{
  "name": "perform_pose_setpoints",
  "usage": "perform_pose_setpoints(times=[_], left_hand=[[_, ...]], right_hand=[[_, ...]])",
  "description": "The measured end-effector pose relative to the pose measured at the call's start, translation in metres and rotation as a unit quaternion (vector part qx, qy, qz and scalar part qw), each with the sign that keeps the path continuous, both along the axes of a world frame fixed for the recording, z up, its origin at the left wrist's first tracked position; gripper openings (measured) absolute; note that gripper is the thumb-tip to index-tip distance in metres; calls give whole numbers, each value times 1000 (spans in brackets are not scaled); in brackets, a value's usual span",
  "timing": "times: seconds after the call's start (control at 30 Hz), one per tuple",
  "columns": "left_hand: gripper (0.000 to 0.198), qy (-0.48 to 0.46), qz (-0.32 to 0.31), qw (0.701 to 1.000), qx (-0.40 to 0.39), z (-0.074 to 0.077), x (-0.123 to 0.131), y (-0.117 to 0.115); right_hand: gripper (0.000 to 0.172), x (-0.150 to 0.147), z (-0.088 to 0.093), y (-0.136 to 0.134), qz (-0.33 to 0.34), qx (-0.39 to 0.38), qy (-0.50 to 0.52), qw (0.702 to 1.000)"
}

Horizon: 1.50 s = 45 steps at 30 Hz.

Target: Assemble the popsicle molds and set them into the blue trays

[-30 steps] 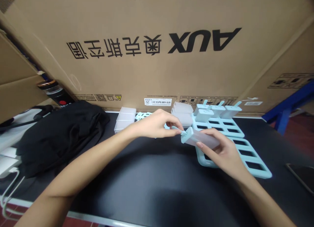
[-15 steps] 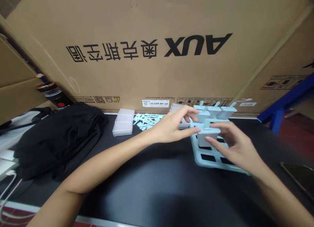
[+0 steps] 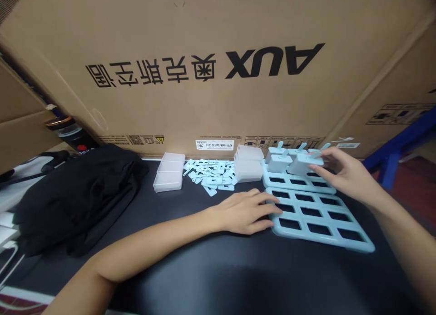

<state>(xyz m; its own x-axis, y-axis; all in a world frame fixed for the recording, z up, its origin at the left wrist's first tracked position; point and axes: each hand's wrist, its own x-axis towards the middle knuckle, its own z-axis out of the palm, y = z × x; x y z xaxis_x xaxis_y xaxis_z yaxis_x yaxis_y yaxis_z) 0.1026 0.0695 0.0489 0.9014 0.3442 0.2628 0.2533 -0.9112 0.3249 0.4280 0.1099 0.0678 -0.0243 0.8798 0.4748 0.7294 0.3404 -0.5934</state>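
Observation:
My right hand point(image 3: 335, 167) pinches the handle side of a pale blue ice pop mold point(image 3: 304, 165), which stands upright at the rear light blue rack point(image 3: 279, 184). Several more ice pop molds point(image 3: 279, 163) with stick handles stand upright in that rack, and one behind is partly hidden. Palm down, my left hand point(image 3: 250, 211) rests with fingers stretched over the left edge of the front light blue rack point(image 3: 320, 235). Rectangular openings in the front rack show the dark table through them.
A pile of light blue stick pieces point(image 3: 213, 173) lies between a translucent box point(image 3: 170, 172) and stacked translucent mold cups point(image 3: 249, 165). Black cloth point(image 3: 81, 197) and a bottle point(image 3: 73, 133) are at left. A large cardboard box point(image 3: 190, 106) walls off the back of the table point(image 3: 204, 269).
My right hand has moved the ice pop mold back and right, from above the front rack to the rear rack. My left hand has left the mold's side and come down onto the front rack's edge.

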Motion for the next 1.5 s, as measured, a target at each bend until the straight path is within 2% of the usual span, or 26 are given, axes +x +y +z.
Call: perform_pose_setpoints(times=[0.13, 0.27, 0.4, 0.57, 0.77, 0.9, 1.0, 1.1, 1.13, 1.2, 1.3, 1.37, 1.5], left_hand=[[39, 9, -7, 1000, 18, -14, 6, 2], [41, 5, -8, 1000, 25, -17, 8, 6], [41, -2, -1, 1000, 26, -18, 8, 7], [42, -1, 1, 1000, 28, -20, 7, 7], [42, 6, 0, 999, 46, -19, 9, 6], [41, 7, 4, 998, 69, -10, -2, 7], [38, -12, 73, 995, 69, 7, -25, 14], [36, -34, 211, 974, 72, 23, -50, 30], [38, -37, 248, 965, 75, 27, -56, 37], [50, -38, 294, 953, 70, 31, -60, 50], [65, -35, 304, 951, 34, 26, -51, 65], [62, -32, 301, 953, 12, 19, -42, 70], [50, -43, 309, 950, -23, 8, -33, 68]], right_hand=[[30, 10, -2, 8, 49, -50, 4, 998], [22, 14, 2, 10, 63, -70, 10, 995], [17, 9, 1, 11, 12, -30, -38, 999], [28, -7, -5, 8, -85, 13, -20, 996], [26, -18, -4, 8, -77, 37, -20, 996], [27, -19, -1, 8, -88, 9, -41, 995], [22, -25, 2, -1, -144, 36, -51, 988], [16, -47, 8, -16, -180, 120, -48, 975], [14, -57, 10, -20, -160, 133, -63, 976], [12, -82, 13, -25, -71, 130, -118, 982], [20, -116, 9, -24, 61, 85, -224, 969], [25, -130, 3, -21, 94, 59, -284, 953], [27, -137, -2, -20, 103, 34, -347, 931]])
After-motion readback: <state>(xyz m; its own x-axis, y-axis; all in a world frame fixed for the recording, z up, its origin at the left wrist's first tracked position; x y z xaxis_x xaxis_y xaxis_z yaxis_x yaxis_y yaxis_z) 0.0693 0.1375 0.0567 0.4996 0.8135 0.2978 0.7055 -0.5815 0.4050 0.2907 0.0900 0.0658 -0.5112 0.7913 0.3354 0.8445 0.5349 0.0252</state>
